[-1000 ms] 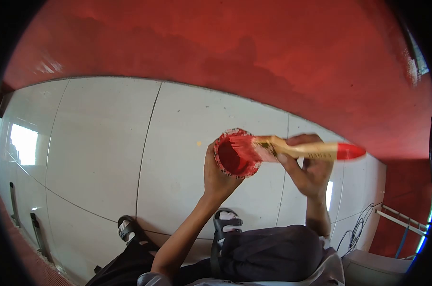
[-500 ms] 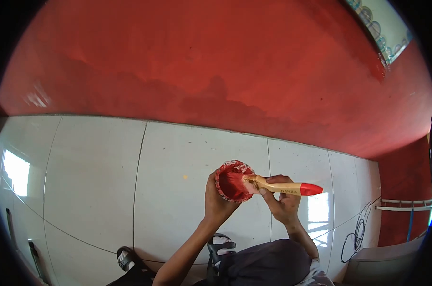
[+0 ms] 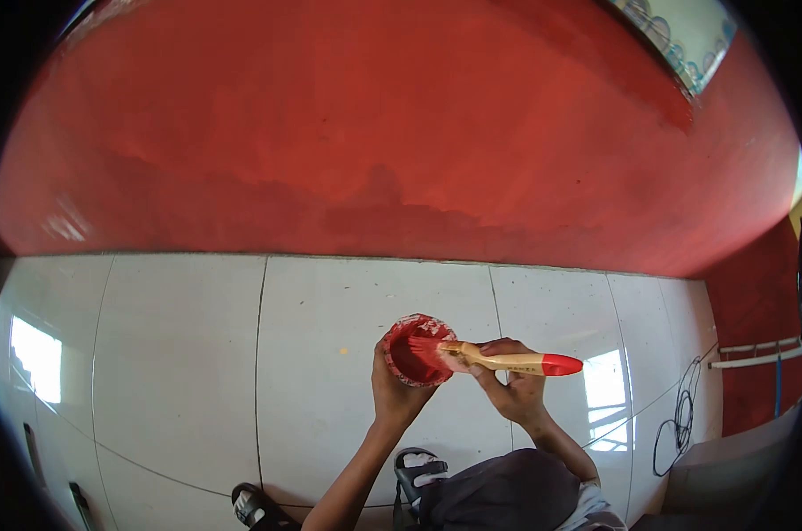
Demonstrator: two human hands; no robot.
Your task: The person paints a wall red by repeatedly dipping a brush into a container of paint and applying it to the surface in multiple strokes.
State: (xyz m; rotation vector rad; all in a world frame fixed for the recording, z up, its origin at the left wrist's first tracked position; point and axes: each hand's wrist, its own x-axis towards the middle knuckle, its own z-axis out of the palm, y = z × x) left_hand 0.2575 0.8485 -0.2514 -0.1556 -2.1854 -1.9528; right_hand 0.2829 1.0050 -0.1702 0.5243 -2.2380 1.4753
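My left hand (image 3: 396, 396) is wrapped round a paint pot (image 3: 392, 365), a small round tub with a paint-smeared rim and red paint inside. In my right hand (image 3: 518, 396) is a paintbrush (image 3: 507, 362) with a pale wooden handle and a red end, held nearly level. Its red-coated bristles lie over the pot's opening at the right side of the rim. Both hands are above the tiled floor, in front of the red wall (image 3: 401, 124). Darker, uneven patches run along the lower part of that wall.
Glossy white floor tiles (image 3: 180, 354) stretch to the wall's foot. A coiled black cable (image 3: 681, 420) lies at the right, near a white rail (image 3: 759, 356) and a grey box-like piece (image 3: 728, 478). My sandalled feet (image 3: 418, 469) are below. A patterned panel (image 3: 688, 40) is at upper right.
The view has tilted up slightly, so the wall's foot sits lower in it. The pot and brush appear a little lower and to the left, with both hands still gripping them.
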